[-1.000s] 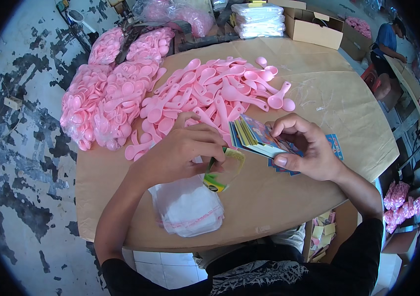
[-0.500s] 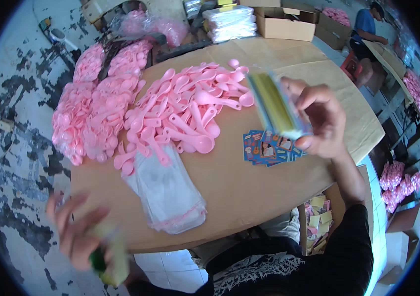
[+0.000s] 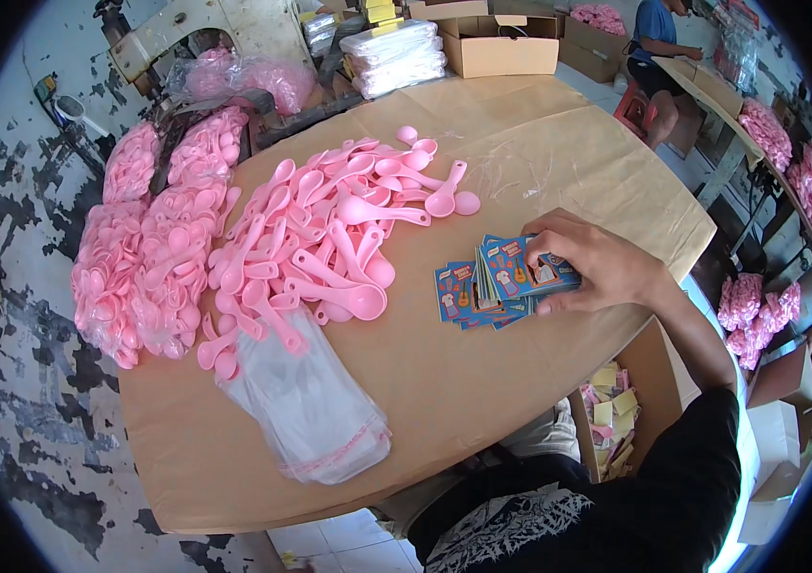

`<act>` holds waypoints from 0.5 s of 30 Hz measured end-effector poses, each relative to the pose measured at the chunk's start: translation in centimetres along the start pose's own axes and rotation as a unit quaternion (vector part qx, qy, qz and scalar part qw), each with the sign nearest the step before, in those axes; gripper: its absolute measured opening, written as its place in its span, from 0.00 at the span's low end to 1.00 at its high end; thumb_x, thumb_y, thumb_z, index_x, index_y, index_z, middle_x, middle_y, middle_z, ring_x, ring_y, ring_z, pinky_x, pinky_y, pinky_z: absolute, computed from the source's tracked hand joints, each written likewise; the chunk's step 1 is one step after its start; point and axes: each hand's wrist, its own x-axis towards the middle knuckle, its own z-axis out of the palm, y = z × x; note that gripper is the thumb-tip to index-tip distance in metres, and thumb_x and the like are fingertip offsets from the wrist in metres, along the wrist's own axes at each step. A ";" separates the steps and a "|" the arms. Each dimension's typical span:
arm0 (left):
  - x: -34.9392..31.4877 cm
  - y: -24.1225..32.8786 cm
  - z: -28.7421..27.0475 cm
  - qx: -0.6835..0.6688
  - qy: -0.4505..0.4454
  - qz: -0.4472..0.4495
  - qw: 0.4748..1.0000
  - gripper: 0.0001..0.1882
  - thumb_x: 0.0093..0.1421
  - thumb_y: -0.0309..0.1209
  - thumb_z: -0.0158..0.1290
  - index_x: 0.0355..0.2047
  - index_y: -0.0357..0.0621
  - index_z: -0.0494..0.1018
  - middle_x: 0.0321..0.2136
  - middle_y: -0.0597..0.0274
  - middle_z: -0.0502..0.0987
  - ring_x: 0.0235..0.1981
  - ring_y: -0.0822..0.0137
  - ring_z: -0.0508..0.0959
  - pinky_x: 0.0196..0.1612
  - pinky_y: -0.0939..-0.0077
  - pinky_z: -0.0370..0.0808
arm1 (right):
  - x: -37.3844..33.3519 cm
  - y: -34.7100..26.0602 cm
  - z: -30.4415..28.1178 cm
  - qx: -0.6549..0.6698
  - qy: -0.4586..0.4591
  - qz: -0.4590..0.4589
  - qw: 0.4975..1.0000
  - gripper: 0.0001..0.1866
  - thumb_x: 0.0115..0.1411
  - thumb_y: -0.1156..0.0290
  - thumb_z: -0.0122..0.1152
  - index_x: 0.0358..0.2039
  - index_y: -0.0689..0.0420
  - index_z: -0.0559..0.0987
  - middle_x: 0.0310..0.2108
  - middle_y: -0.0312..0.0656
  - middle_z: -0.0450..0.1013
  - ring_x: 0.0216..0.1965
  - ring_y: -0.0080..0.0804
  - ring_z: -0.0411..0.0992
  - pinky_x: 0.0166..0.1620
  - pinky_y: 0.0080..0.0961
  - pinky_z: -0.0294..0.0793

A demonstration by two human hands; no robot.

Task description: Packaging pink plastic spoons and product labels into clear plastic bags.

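My right hand (image 3: 599, 264) curls its thumb and fingers around the edges of a stack of blue printed cards (image 3: 509, 267). That stack rests over more blue cards (image 3: 456, 294) fanned on the table, right of centre. To the left spreads a loose pile of pink plastic spoons (image 3: 334, 229). Below the pile lies a sheaf of clear plastic bags (image 3: 315, 411), its top end partly covered by spoons. My left hand is out of the picture.
Brown paper covers the table (image 3: 482, 401). Filled bags of pink spoons (image 3: 143, 277) line its left edge. An open carton (image 3: 654, 392) of packed pieces stands by my right side. Beyond the back edge are a cardboard box (image 3: 501, 53) and stacked clear packets (image 3: 391, 57). Another person (image 3: 659, 48) sits far right.
My right hand has lowered the card stack from above the table onto the fanned cards. My left hand, which held something blurred with yellow and green at the lower left, has left the view.
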 end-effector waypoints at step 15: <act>-3.1 36.5 -36.2 -0.512 0.161 0.429 0.727 0.13 0.53 0.34 0.55 0.38 0.44 0.73 0.40 0.51 0.77 0.46 0.54 0.77 0.54 0.52 0.70 | 2.2 -1.2 2.8 0.001 0.003 -0.056 0.998 0.28 0.46 0.68 0.74 0.44 0.52 0.67 0.43 0.45 0.70 0.46 0.49 0.69 0.49 0.40 0.68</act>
